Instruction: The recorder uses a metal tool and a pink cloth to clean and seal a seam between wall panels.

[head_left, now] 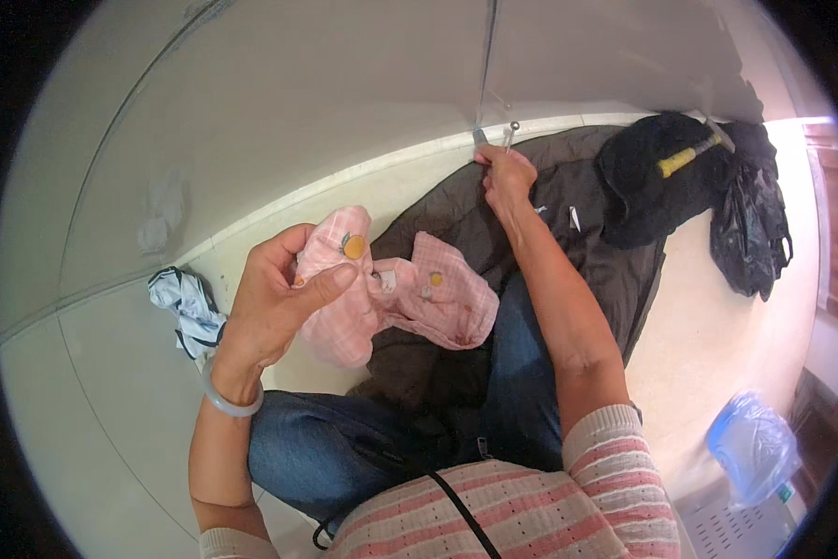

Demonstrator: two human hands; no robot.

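My left hand (284,289) grips a pink checked cloth piece (344,326) with a yellow fruit patch, thumb on top. A second pink part (447,298) with a similar patch hangs beside it above my lap; whether the two are joined I cannot tell. My right hand (510,177) is stretched far forward near the base of the wall, its fingers closed. Out of that hand rises a thin metal rod with a ball end (514,127), and a small grey piece (479,137) shows at the fingertips. What exactly the fingers pinch is partly hidden.
A dark brown quilted garment (568,168) is spread beneath my right arm. Black cloth (638,186) with a yellow-handled hammer (689,156) lies at the far right, beside a black plastic bag (749,233). White-and-black cloth (190,312) lies left; a clear bluish bag (754,447) sits lower right.
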